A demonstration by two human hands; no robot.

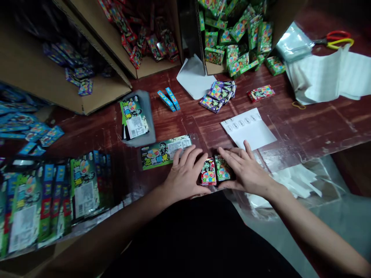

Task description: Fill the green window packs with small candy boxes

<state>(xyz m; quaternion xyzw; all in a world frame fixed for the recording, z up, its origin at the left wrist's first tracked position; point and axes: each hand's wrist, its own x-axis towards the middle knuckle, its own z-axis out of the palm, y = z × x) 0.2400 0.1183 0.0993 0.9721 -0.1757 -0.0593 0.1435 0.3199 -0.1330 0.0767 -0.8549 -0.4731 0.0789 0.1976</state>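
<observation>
Two small candy boxes stand side by side at the table's front edge, a red one (pixel 208 172) and a green one (pixel 222 168). My left hand (pixel 185 172) has its thumb and index finger at the red box's left side, its other fingers reaching over the right end of a flat printed card (pixel 156 155) in clear plastic. Fingers and thumb of my right hand (pixel 245 170) close around the green box from the right, hiding part of it. Just beyond that hand lies a white label sheet (pixel 249 127) with oval stickers.
Cartons of purple (pixel 104 102), red (pixel 156 68) and green boxes (pixel 240 42) line the back. Nearer are a card stack (pixel 135 119), two blue boxes (pixel 169 99), several purple boxes (pixel 218 94) and another red box (pixel 261 93). Filled packs (pixel 84 185) sit left; scissors (pixel 337 39) lie back right.
</observation>
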